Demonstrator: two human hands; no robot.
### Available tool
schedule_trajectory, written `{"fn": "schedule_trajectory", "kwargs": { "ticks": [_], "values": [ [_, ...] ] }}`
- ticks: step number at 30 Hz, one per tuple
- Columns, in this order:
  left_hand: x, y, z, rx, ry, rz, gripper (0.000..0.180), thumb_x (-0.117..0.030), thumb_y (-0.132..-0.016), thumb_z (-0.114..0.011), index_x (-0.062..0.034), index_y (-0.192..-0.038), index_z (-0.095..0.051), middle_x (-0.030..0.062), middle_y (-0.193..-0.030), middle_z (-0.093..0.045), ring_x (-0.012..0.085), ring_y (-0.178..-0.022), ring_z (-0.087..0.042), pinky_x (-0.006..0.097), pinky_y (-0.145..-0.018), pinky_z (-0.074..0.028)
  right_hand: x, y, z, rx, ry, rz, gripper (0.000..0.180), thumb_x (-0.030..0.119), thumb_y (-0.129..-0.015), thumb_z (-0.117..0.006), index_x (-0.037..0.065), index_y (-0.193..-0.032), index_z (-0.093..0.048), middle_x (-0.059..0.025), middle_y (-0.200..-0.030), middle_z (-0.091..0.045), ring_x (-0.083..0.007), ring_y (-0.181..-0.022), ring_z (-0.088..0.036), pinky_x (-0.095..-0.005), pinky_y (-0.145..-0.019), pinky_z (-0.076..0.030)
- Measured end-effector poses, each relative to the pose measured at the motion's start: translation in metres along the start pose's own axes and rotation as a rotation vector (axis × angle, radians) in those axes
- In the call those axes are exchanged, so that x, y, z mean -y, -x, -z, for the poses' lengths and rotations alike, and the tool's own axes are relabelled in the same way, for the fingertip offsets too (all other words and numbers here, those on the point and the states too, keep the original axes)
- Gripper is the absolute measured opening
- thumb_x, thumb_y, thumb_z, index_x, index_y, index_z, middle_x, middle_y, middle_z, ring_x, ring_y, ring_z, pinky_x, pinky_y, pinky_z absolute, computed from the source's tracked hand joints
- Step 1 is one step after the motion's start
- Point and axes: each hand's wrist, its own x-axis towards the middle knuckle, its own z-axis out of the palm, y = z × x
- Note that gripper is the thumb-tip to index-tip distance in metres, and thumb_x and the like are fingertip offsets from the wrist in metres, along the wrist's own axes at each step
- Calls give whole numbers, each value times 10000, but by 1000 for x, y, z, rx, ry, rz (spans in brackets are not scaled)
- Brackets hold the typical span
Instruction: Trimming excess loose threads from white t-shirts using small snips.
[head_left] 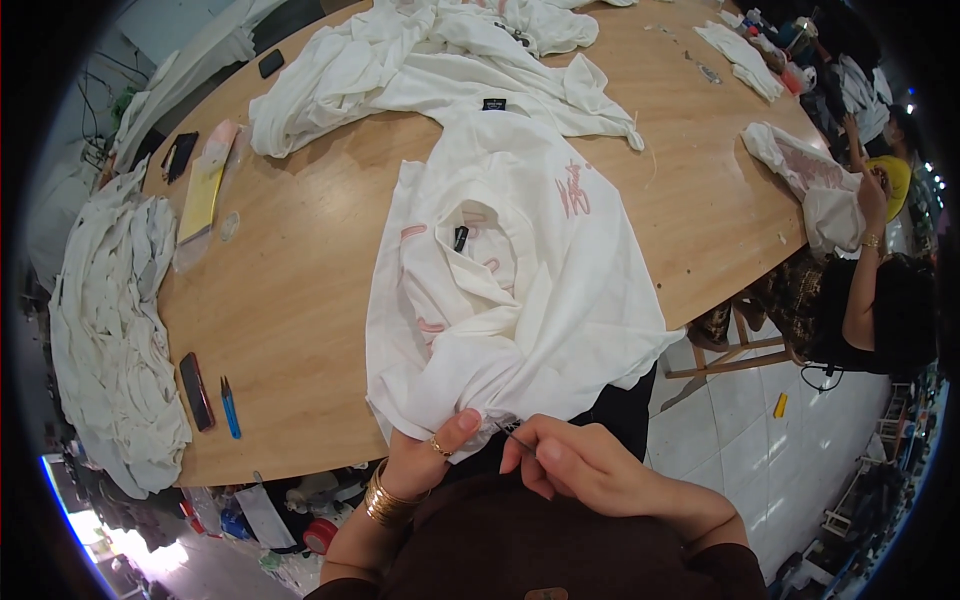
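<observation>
Shirt: white, centre of frame, spread on the counter, lower edge hanging past the near rim toward the wearer. Pink stitching at its upper right; folded opening mid-shirt shows a small black tag and more pink marks inside.

Left hand, lower centre: thumb and fingers pinching the shirt's near edge. Ring on a finger, gold bangles at the wrist. Right hand, just right of it: fingers closed on a thin dark tool, tip at the pinched fabric. Can't tell if tip touches.

Further out: white pile along the top, next to the shirt. Left of frame: phone and blue tweezers side by side, yellow pad above, second white pile at the counter's left rim. Right of frame: seated co-worker, one hand at a white garment with pink print.
</observation>
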Motion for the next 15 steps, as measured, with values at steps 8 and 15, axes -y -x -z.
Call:
{"fn": "schedule_trajectory", "kwargs": {
  "ticks": [8,15],
  "values": [
    [6,0,3,0,-115,-3,591,-68,-751,-613,-12,-1264,-324,116,-1211,-440,228,-1114,-442,347,-933,-359,-10,-5,-2,-2,-105,-85,453,375,-951,-211,22,-936,-495,1,-597,-467,-48,-491,-334,-173,-464,-281],
    [5,-1,-1,15,-120,-51,482,-91,-780,-607,7,-1207,-406,87,-1146,-489,186,-1045,-470,302,-893,-369,-12,-5,-2,-15,-114,-76,461,391,-949,-207,29,-923,-492,-1,-595,-463,-49,-492,-333,-173,-464,-277]
  ]
}}
